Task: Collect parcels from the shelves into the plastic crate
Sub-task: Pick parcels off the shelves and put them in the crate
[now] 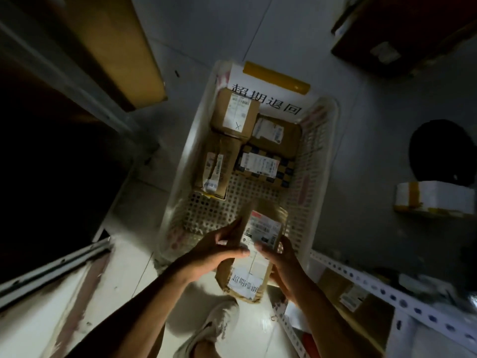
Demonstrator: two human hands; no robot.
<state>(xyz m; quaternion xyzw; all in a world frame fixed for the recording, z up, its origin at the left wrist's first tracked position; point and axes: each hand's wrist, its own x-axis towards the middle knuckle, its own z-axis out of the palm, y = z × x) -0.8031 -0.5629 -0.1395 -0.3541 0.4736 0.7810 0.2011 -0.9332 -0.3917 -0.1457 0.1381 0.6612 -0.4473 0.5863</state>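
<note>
A white perforated plastic crate (pixel 313 161) stands on the floor below me, with a white sign bearing black characters at its far end. Several brown cardboard parcels (pixel 233 112) with white labels lie in its far half. I hold another brown labelled parcel (pixel 254 259) over the crate's near rim. My left hand (pixel 219 250) grips its left side with the thumb across the top. My right hand (pixel 280 259) grips its right side, fingers curled under the edge.
A white perforated metal shelf rail (pixel 387 293) runs along the lower right, with a brown box (pixel 353 295) under it. A white taped parcel (pixel 433 200) sits at the right. Cardboard boxes (pixel 116 47) flank the upper corners. My shoe (pixel 214 329) is on the pale floor.
</note>
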